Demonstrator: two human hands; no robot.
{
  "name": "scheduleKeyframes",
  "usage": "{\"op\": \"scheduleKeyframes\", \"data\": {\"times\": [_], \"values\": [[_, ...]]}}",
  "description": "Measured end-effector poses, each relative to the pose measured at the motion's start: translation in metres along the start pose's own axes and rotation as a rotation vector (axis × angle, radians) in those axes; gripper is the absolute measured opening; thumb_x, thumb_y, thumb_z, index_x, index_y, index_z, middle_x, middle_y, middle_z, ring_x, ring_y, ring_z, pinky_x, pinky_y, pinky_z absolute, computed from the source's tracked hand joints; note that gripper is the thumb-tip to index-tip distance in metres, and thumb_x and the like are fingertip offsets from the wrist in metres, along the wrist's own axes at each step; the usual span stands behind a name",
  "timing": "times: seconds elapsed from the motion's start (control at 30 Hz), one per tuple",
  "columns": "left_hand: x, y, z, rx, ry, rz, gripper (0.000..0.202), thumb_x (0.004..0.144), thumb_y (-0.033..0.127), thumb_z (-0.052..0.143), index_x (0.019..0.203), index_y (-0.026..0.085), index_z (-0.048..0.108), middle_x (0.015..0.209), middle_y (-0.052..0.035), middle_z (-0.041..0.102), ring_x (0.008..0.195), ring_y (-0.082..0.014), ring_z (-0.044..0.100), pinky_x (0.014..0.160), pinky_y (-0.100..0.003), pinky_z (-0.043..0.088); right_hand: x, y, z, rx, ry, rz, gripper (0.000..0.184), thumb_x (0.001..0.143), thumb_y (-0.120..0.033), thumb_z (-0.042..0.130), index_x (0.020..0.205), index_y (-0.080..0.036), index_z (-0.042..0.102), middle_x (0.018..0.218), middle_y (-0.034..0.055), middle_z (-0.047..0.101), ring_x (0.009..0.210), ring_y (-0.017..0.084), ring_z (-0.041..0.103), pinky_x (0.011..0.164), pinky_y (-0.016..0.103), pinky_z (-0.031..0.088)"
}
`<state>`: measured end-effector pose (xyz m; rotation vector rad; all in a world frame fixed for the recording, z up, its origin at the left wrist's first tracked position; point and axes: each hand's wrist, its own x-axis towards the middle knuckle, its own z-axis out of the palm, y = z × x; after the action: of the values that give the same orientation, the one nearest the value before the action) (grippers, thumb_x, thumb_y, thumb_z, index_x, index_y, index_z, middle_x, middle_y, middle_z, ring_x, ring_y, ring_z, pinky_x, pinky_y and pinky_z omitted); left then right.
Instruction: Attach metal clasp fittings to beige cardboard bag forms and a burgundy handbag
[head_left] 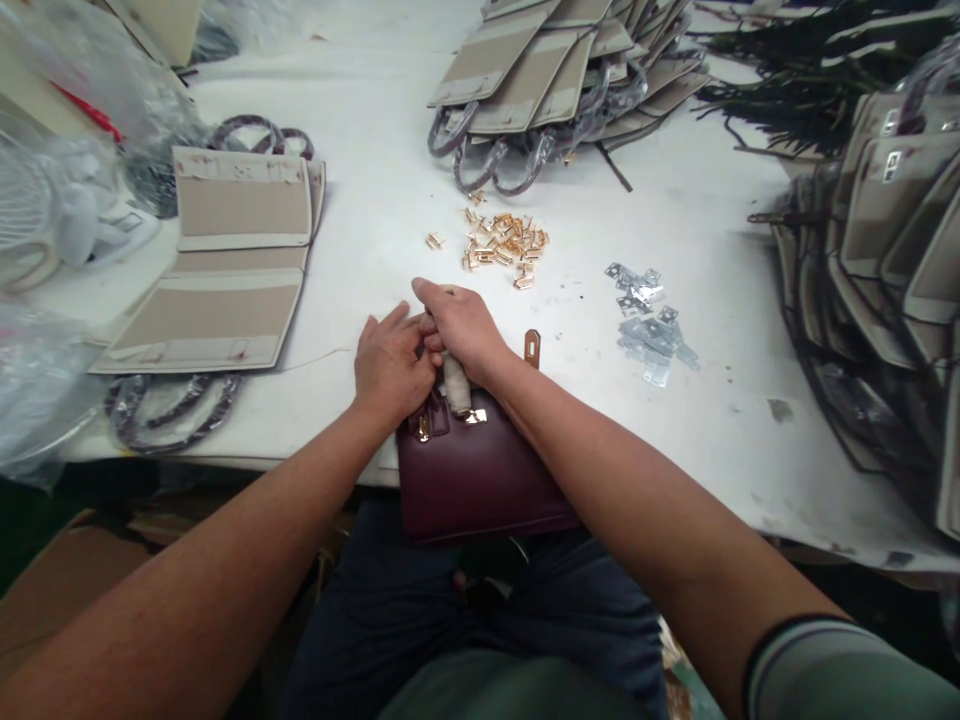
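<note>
A dark burgundy handbag [480, 480] lies at the table's front edge, reaching over my lap. It has gold-coloured metal fittings [474, 416] near its top and a small strap with a gold buckle piece [424, 428]. My right hand [463, 325] is closed around a tool with a beige wrapped handle [456, 385], whose lower end meets the bag by the fitting. My left hand [394, 365] rests against the right at the bag's top edge, its fingers bent; what they pinch is hidden. A brown strap end with a metal-rimmed slot [532, 347] shows beyond my right wrist.
Gold-coloured fittings [506, 240] lie in a pile ahead, silver metal plates [652, 335] to the right. An unfolded beige bag panel with wrapped handles [232, 305] lies left. More panels are stacked at the back [517, 80] and right [885, 240]. A white fan [30, 195] stands far left.
</note>
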<state>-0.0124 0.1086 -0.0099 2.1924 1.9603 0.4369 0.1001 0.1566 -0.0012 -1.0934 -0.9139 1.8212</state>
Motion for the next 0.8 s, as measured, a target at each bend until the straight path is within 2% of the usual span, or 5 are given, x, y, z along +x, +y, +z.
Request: {"op": "scheduleKeyframes", "data": {"times": [0.33, 0.47, 0.57, 0.67, 0.8], "values": [[0.001, -0.003, -0.003, -0.002, 0.009, 0.012, 0.028, 0.09, 0.022, 0.052, 0.11, 0.027, 0.072, 0.135, -0.0019, 0.072, 0.15, -0.0271, 0.043, 0.127, -0.053, 0.023, 0.002, 0.008, -0.003, -0.001, -0.046, -0.096, 0.047, 0.091, -0.06, 0.071, 0.073, -0.022, 0.049, 0.055, -0.0047, 0.05, 0.041, 0.009, 0.043, 0.037, 0.022, 0.041], [0.003, -0.009, -0.006, -0.007, 0.025, 0.044, 0.029, 0.095, 0.029, 0.051, 0.111, 0.028, 0.074, 0.133, -0.0026, 0.073, 0.148, -0.0291, 0.046, 0.125, -0.052, 0.028, -0.011, -0.016, 0.002, 0.169, -0.051, -0.187, 0.05, 0.088, -0.063, 0.071, 0.074, -0.023, 0.045, 0.054, -0.0078, 0.045, 0.042, 0.009, 0.044, 0.039, 0.021, 0.043], [0.004, -0.013, -0.006, -0.122, 0.097, 0.077, 0.034, 0.097, 0.037, 0.048, 0.114, 0.025, 0.074, 0.128, -0.0067, 0.075, 0.134, -0.029, 0.057, 0.119, -0.047, 0.038, -0.059, -0.067, 0.004, 0.256, 0.047, -0.436, 0.051, 0.088, -0.066, 0.069, 0.076, -0.024, 0.044, 0.056, -0.0084, 0.047, 0.044, 0.008, 0.046, 0.042, 0.02, 0.043], [0.001, -0.008, -0.015, -0.211, 0.164, 0.103, 0.038, 0.095, 0.042, 0.045, 0.11, 0.02, 0.073, 0.118, -0.0116, 0.077, 0.119, -0.0307, 0.066, 0.11, -0.047, 0.048, -0.141, -0.109, -0.009, 0.156, 0.136, -0.656, 0.048, 0.09, -0.064, 0.068, 0.077, -0.023, 0.049, 0.056, -0.0078, 0.05, 0.044, 0.008, 0.046, 0.044, 0.02, 0.041], [-0.01, 0.018, -0.052, -0.45, 0.191, 0.08, 0.045, 0.095, 0.055, 0.044, 0.114, 0.021, 0.068, 0.097, -0.0071, 0.08, 0.089, -0.0267, 0.077, 0.081, -0.038, 0.062, -0.235, -0.077, -0.044, -0.231, 0.4, -0.523, 0.039, 0.09, -0.054, 0.071, 0.076, -0.019, 0.063, 0.058, -0.0027, 0.061, 0.051, 0.012, 0.055, 0.052, 0.023, 0.044]]}}
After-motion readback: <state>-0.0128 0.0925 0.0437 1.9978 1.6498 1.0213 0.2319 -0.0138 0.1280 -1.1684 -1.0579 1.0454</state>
